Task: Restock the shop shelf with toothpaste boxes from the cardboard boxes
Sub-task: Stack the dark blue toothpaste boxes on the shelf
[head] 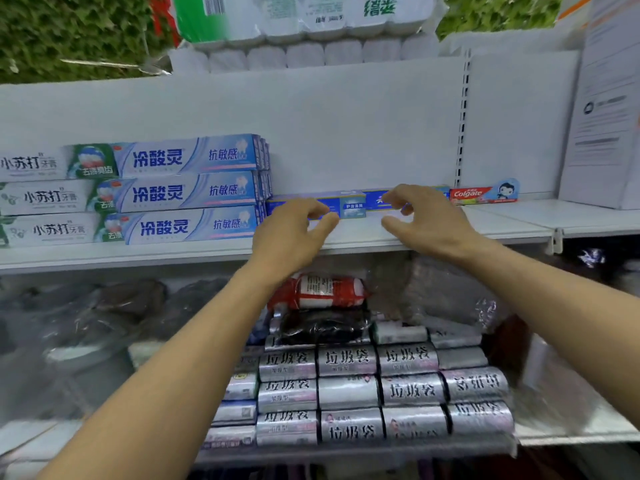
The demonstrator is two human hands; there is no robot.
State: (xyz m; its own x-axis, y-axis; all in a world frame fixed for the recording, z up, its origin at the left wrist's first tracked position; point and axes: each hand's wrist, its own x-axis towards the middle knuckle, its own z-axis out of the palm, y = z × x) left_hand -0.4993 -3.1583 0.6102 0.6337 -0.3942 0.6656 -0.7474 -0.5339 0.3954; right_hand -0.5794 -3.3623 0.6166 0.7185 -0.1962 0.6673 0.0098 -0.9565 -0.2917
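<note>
Toothpaste boxes [194,192] stood three high at the left of the shelf [519,223], long faces forward so the labels read from the aisle. Touching that stack on its right, a blue row [351,206] lay one box high along the back panel, end to end. A Colgate box [485,195] lay just past the row's right end.

Left hand [294,237] was at the left part of the blue row, right hand [429,223] at the right part. The hands were apart, both half-curled with thumbs out below the fingers, and nothing was lifted in either. Fingertips overlapped the box fronts; could not tell whether they touched.

Judgement: one hand toward each end suits squaring a long, light carton against the back panel and the stack, since a push at one end alone would swing it askew.

Cardboard supply boxes were not in view. The blue row was a single layer beside a stack of three, so restocking looked early for this section, with height left above it.

Bin-bag rolls [346,393] were packed on the level below. Tissue packs [311,15] sat on top of the unit.
</note>
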